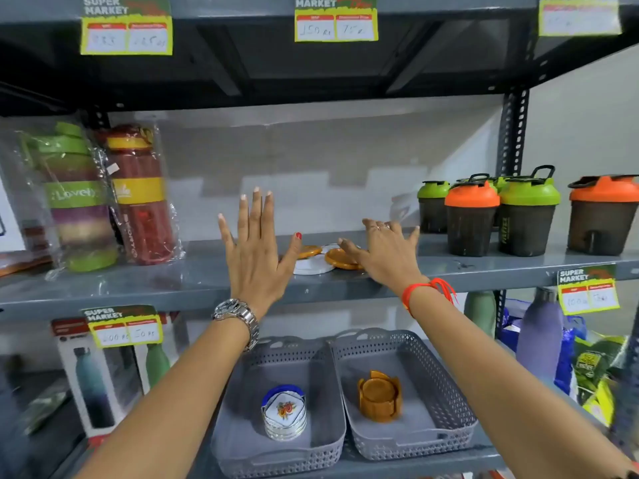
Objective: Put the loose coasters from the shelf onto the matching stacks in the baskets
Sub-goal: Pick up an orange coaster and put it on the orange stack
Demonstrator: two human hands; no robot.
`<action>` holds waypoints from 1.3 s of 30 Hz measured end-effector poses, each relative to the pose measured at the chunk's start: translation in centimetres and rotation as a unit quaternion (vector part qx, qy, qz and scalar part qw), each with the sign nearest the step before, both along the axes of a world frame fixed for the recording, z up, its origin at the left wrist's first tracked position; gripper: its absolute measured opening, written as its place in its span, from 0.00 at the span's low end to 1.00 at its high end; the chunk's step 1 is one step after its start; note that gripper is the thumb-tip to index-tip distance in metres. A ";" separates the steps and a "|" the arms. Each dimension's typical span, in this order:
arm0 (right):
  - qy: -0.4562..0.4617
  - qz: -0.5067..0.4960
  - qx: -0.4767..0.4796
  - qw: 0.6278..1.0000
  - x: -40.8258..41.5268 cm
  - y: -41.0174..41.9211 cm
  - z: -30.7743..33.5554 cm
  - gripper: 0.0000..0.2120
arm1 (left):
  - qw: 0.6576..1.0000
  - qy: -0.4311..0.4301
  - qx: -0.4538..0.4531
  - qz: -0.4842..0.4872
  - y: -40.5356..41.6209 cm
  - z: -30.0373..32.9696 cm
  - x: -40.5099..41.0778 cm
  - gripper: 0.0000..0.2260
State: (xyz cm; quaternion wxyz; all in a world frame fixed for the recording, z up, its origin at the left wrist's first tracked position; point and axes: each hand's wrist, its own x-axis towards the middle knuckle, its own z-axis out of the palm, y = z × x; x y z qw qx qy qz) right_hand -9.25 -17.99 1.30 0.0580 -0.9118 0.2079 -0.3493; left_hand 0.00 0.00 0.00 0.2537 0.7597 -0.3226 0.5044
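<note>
**Reach for the loose coasters, sorting not yet begun**

Hands at the shelf (484, 267), at the pick-up step. The left hand (257, 257) is raised flat, palm away, fingers spread and straight, gripping nothing; its thumb lies just beside the loose pile. The right hand (383, 252) is lowered over the pile, fingers splayed and open, fingertips touching or almost touching the nearest brown coaster (340, 259); no grip is closed on it.

The loose pile sits mid-shelf between the 2 hands: 2 brown discs, the second (309, 251) further back, and 2 white coasters, of which the front one (313, 266) is partly under the brown disc. They overlap, so the count may be incomplete.

1 level down stand 2 grey baskets side by side. The left basket (242, 440) holds the white stack (285, 411) with a floral top in a blue-rimmed holder; the right basket (449, 402) holds the brown stack (379, 395) in its slotted holder.

The next move, as judged, calls for pinching 1 disc by its edge, lifting it clear of its neighbours, and lowering it onto the stack of like colour: brown to the right, white to the left. The top brown disc probably has to go first, since it covers a white one.

Obstacles are few. Shaker cups (472, 216) stand to the right, wrapped bottles (138, 195) to the left, both apart from the pile. The shelf's front edge overhangs the baskets, so each disc must come forward before it descends.
</note>
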 end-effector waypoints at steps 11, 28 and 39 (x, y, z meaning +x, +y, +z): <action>0.086 -0.050 0.052 0.994 1.7 0.5 -0.3 0.35 | 0.994 0.070 0.003 0.083 2.3 -5.2 2.5 0.35; -0.347 0.106 0.007 0.932 0.5 6.2 -2.0 0.44 | 0.995 0.044 0.034 0.080 2.2 -5.9 3.6 0.27; -0.480 0.155 -0.056 0.861 -2.9 9.1 -0.1 0.40 | 0.997 0.034 0.003 0.063 2.2 -5.8 3.6 0.28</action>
